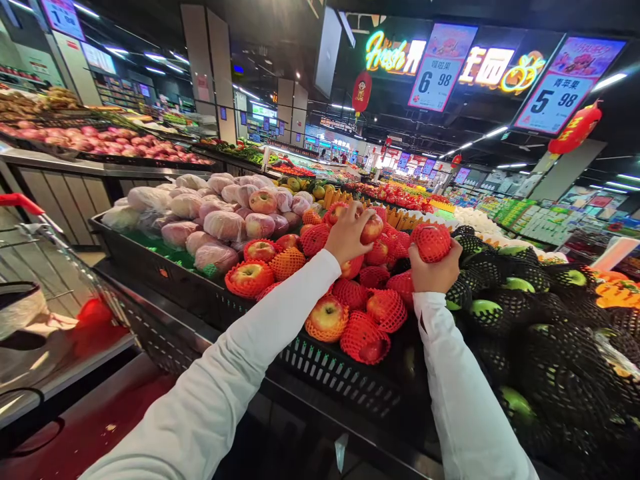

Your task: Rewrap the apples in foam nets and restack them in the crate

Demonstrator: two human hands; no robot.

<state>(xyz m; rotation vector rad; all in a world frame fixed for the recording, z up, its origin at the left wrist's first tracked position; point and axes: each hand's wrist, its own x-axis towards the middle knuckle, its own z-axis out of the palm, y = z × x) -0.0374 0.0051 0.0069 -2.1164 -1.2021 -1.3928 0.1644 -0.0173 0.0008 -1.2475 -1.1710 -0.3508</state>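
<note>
My left hand [347, 235] reaches over the pile with its fingers curled round a red apple [373, 229]. To its right, my right hand [437, 272] grips another apple in a red foam net [431, 241], held up above the pile's right side. Beneath both hands lie many red apples in red and orange foam nets, among them a yellow-red apple [327, 316] near the front. They rest in a black slotted crate [345, 377]. My palms and some fingertips are hidden.
Plastic-wrapped apples [225, 225] lie to the left in the same display. Green fruit in black nets [517, 287] is heaped at the right. A shopping cart [55, 267] stands at the left edge. Price signs [434, 67] and a red lantern [575, 130] hang overhead.
</note>
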